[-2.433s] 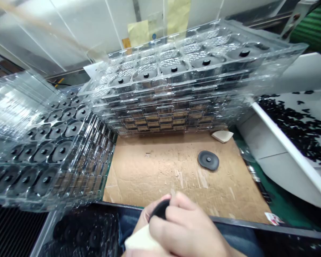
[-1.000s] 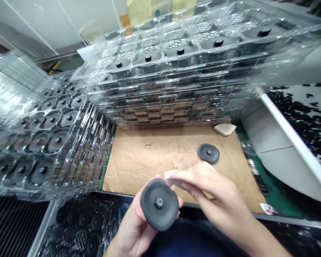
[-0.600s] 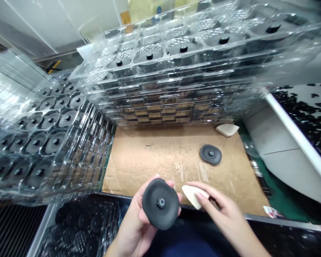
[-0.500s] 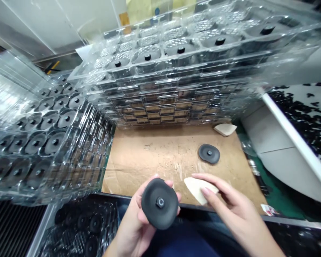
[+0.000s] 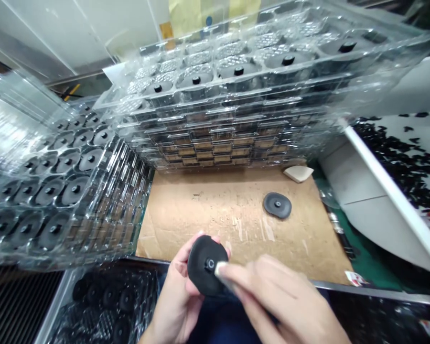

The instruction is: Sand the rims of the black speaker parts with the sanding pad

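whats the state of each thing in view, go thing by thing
left hand, gripping black disc
black disc, held tilted, centre hub facing up
right hand, holding pale foam wedge against disc
second black disc, lying flat on cardboard
second foam wedge, lying on cardboard
clear plastic trays, stacked, holding discs

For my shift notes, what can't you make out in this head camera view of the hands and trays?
All in the head view:
- Most of the pale wedge-shaped pad: hidden by the blurred right hand.
- Lower right of the matt black round disc: covered by that hand's fingers.
- Contents of the lower clear plastic trays: obscured by stacked layers and glare.
- Shape of the small black pieces: too small, and cut off by the right edge.
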Demonstrator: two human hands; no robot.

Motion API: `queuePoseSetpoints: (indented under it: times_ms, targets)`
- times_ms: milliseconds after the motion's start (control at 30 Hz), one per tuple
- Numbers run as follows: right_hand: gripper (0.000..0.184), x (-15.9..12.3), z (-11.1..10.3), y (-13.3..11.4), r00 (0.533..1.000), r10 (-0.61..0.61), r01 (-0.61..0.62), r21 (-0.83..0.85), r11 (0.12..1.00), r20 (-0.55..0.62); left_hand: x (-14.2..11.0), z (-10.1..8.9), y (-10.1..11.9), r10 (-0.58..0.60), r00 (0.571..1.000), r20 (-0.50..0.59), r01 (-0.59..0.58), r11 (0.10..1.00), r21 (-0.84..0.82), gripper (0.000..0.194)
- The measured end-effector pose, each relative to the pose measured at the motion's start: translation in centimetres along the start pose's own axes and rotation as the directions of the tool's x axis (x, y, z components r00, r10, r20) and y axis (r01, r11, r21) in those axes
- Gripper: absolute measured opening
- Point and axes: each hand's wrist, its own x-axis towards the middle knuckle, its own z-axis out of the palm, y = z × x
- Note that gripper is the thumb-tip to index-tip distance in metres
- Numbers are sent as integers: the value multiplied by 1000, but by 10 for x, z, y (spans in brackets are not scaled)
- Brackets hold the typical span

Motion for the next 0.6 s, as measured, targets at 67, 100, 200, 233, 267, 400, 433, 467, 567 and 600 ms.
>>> queuePoseSetpoints:
  times_ms: [67, 100, 200, 233, 267, 400, 433, 467, 567, 600]
  targets:
    - [22, 1, -1, 0, 997, 40, -46, 82, 996, 71, -1, 2, 1, -14, 1000, -5, 14, 1000, 10, 55]
    - [21, 1, -1, 0, 998, 37, -42, 97, 994, 52, -1, 3, 2, -14, 1000, -17, 14, 1000, 10, 55]
    - [24, 2, 2, -1, 999, -4, 4, 6, 1000, -52, 0, 3, 3, 3, 999, -45, -3, 1000, 9, 54]
    - [26, 2, 3, -1, 999, -10, 10, -7, 1000, -52, 0, 3, 4, 4, 999, -42, -4, 1000, 5, 54]
    - [26, 2, 4, 0, 1000, -2, 2, 15, 1000, -15, 0, 4, 4, 0, 999, -35, 0, 1000, 2, 54]
    - [21, 5, 2, 1, 999, 46, -45, 125, 991, -3, 0, 5, 5, 2, 996, -87, -1, 1000, 15, 55]
    - [22, 6, 1, 1, 998, 50, -45, 102, 994, -42, -1, 5, 6, 8, 996, -93, -6, 1000, 18, 56]
    - [23, 6, -1, 0, 997, 45, -39, 79, 996, -68, -1, 5, 6, 12, 996, -87, -10, 1000, 17, 55]
    - [23, 3, -3, 4, 998, 59, -60, 141, 988, 10, -1, 6, 7, 13, 1000, -26, -13, 1000, 0, 54]
    - [20, 1, -2, 9, 994, 108, -113, 181, 977, 34, -1, 6, 8, 13, 1000, -15, -13, 1000, -2, 52]
